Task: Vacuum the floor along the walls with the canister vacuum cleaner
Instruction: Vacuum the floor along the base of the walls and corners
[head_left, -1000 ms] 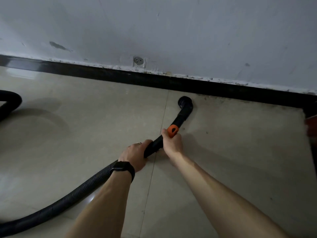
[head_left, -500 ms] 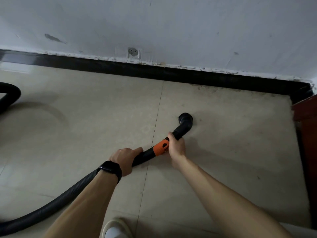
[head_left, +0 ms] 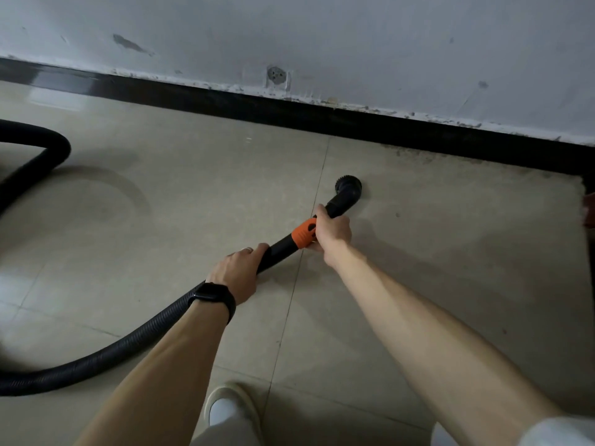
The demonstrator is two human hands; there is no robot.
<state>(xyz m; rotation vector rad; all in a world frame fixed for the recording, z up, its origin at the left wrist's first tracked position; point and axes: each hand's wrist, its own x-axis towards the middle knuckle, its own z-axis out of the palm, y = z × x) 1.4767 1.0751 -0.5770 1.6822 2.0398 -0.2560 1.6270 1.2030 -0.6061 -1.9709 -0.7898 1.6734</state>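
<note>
A: Bottom of frame, a shoe (head_left: 230, 410) on the tiled floor (head_left: 128, 220). Above it, left hand (head_left: 238, 272), grip wrapped round the black wand (head_left: 280, 251) where the ribbed hose (head_left: 106, 352) joins.

B: Right hand (head_left: 331, 231) clamps the wand by the orange collar (head_left: 304, 235).

A: Round brush nozzle (head_left: 349, 188) sits on the tile centre frame, apart from the black baseboard (head_left: 225, 98) and white wall (head_left: 322, 37) above.

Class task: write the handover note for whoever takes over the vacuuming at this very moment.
Left hand grips the black wand where the ribbed hose joins.
Right hand grips just ahead of the orange collar.
Round brush nozzle is on the tile, apart from the black baseboard.
Left: gritty debris along the baseboard to the right.
</note>
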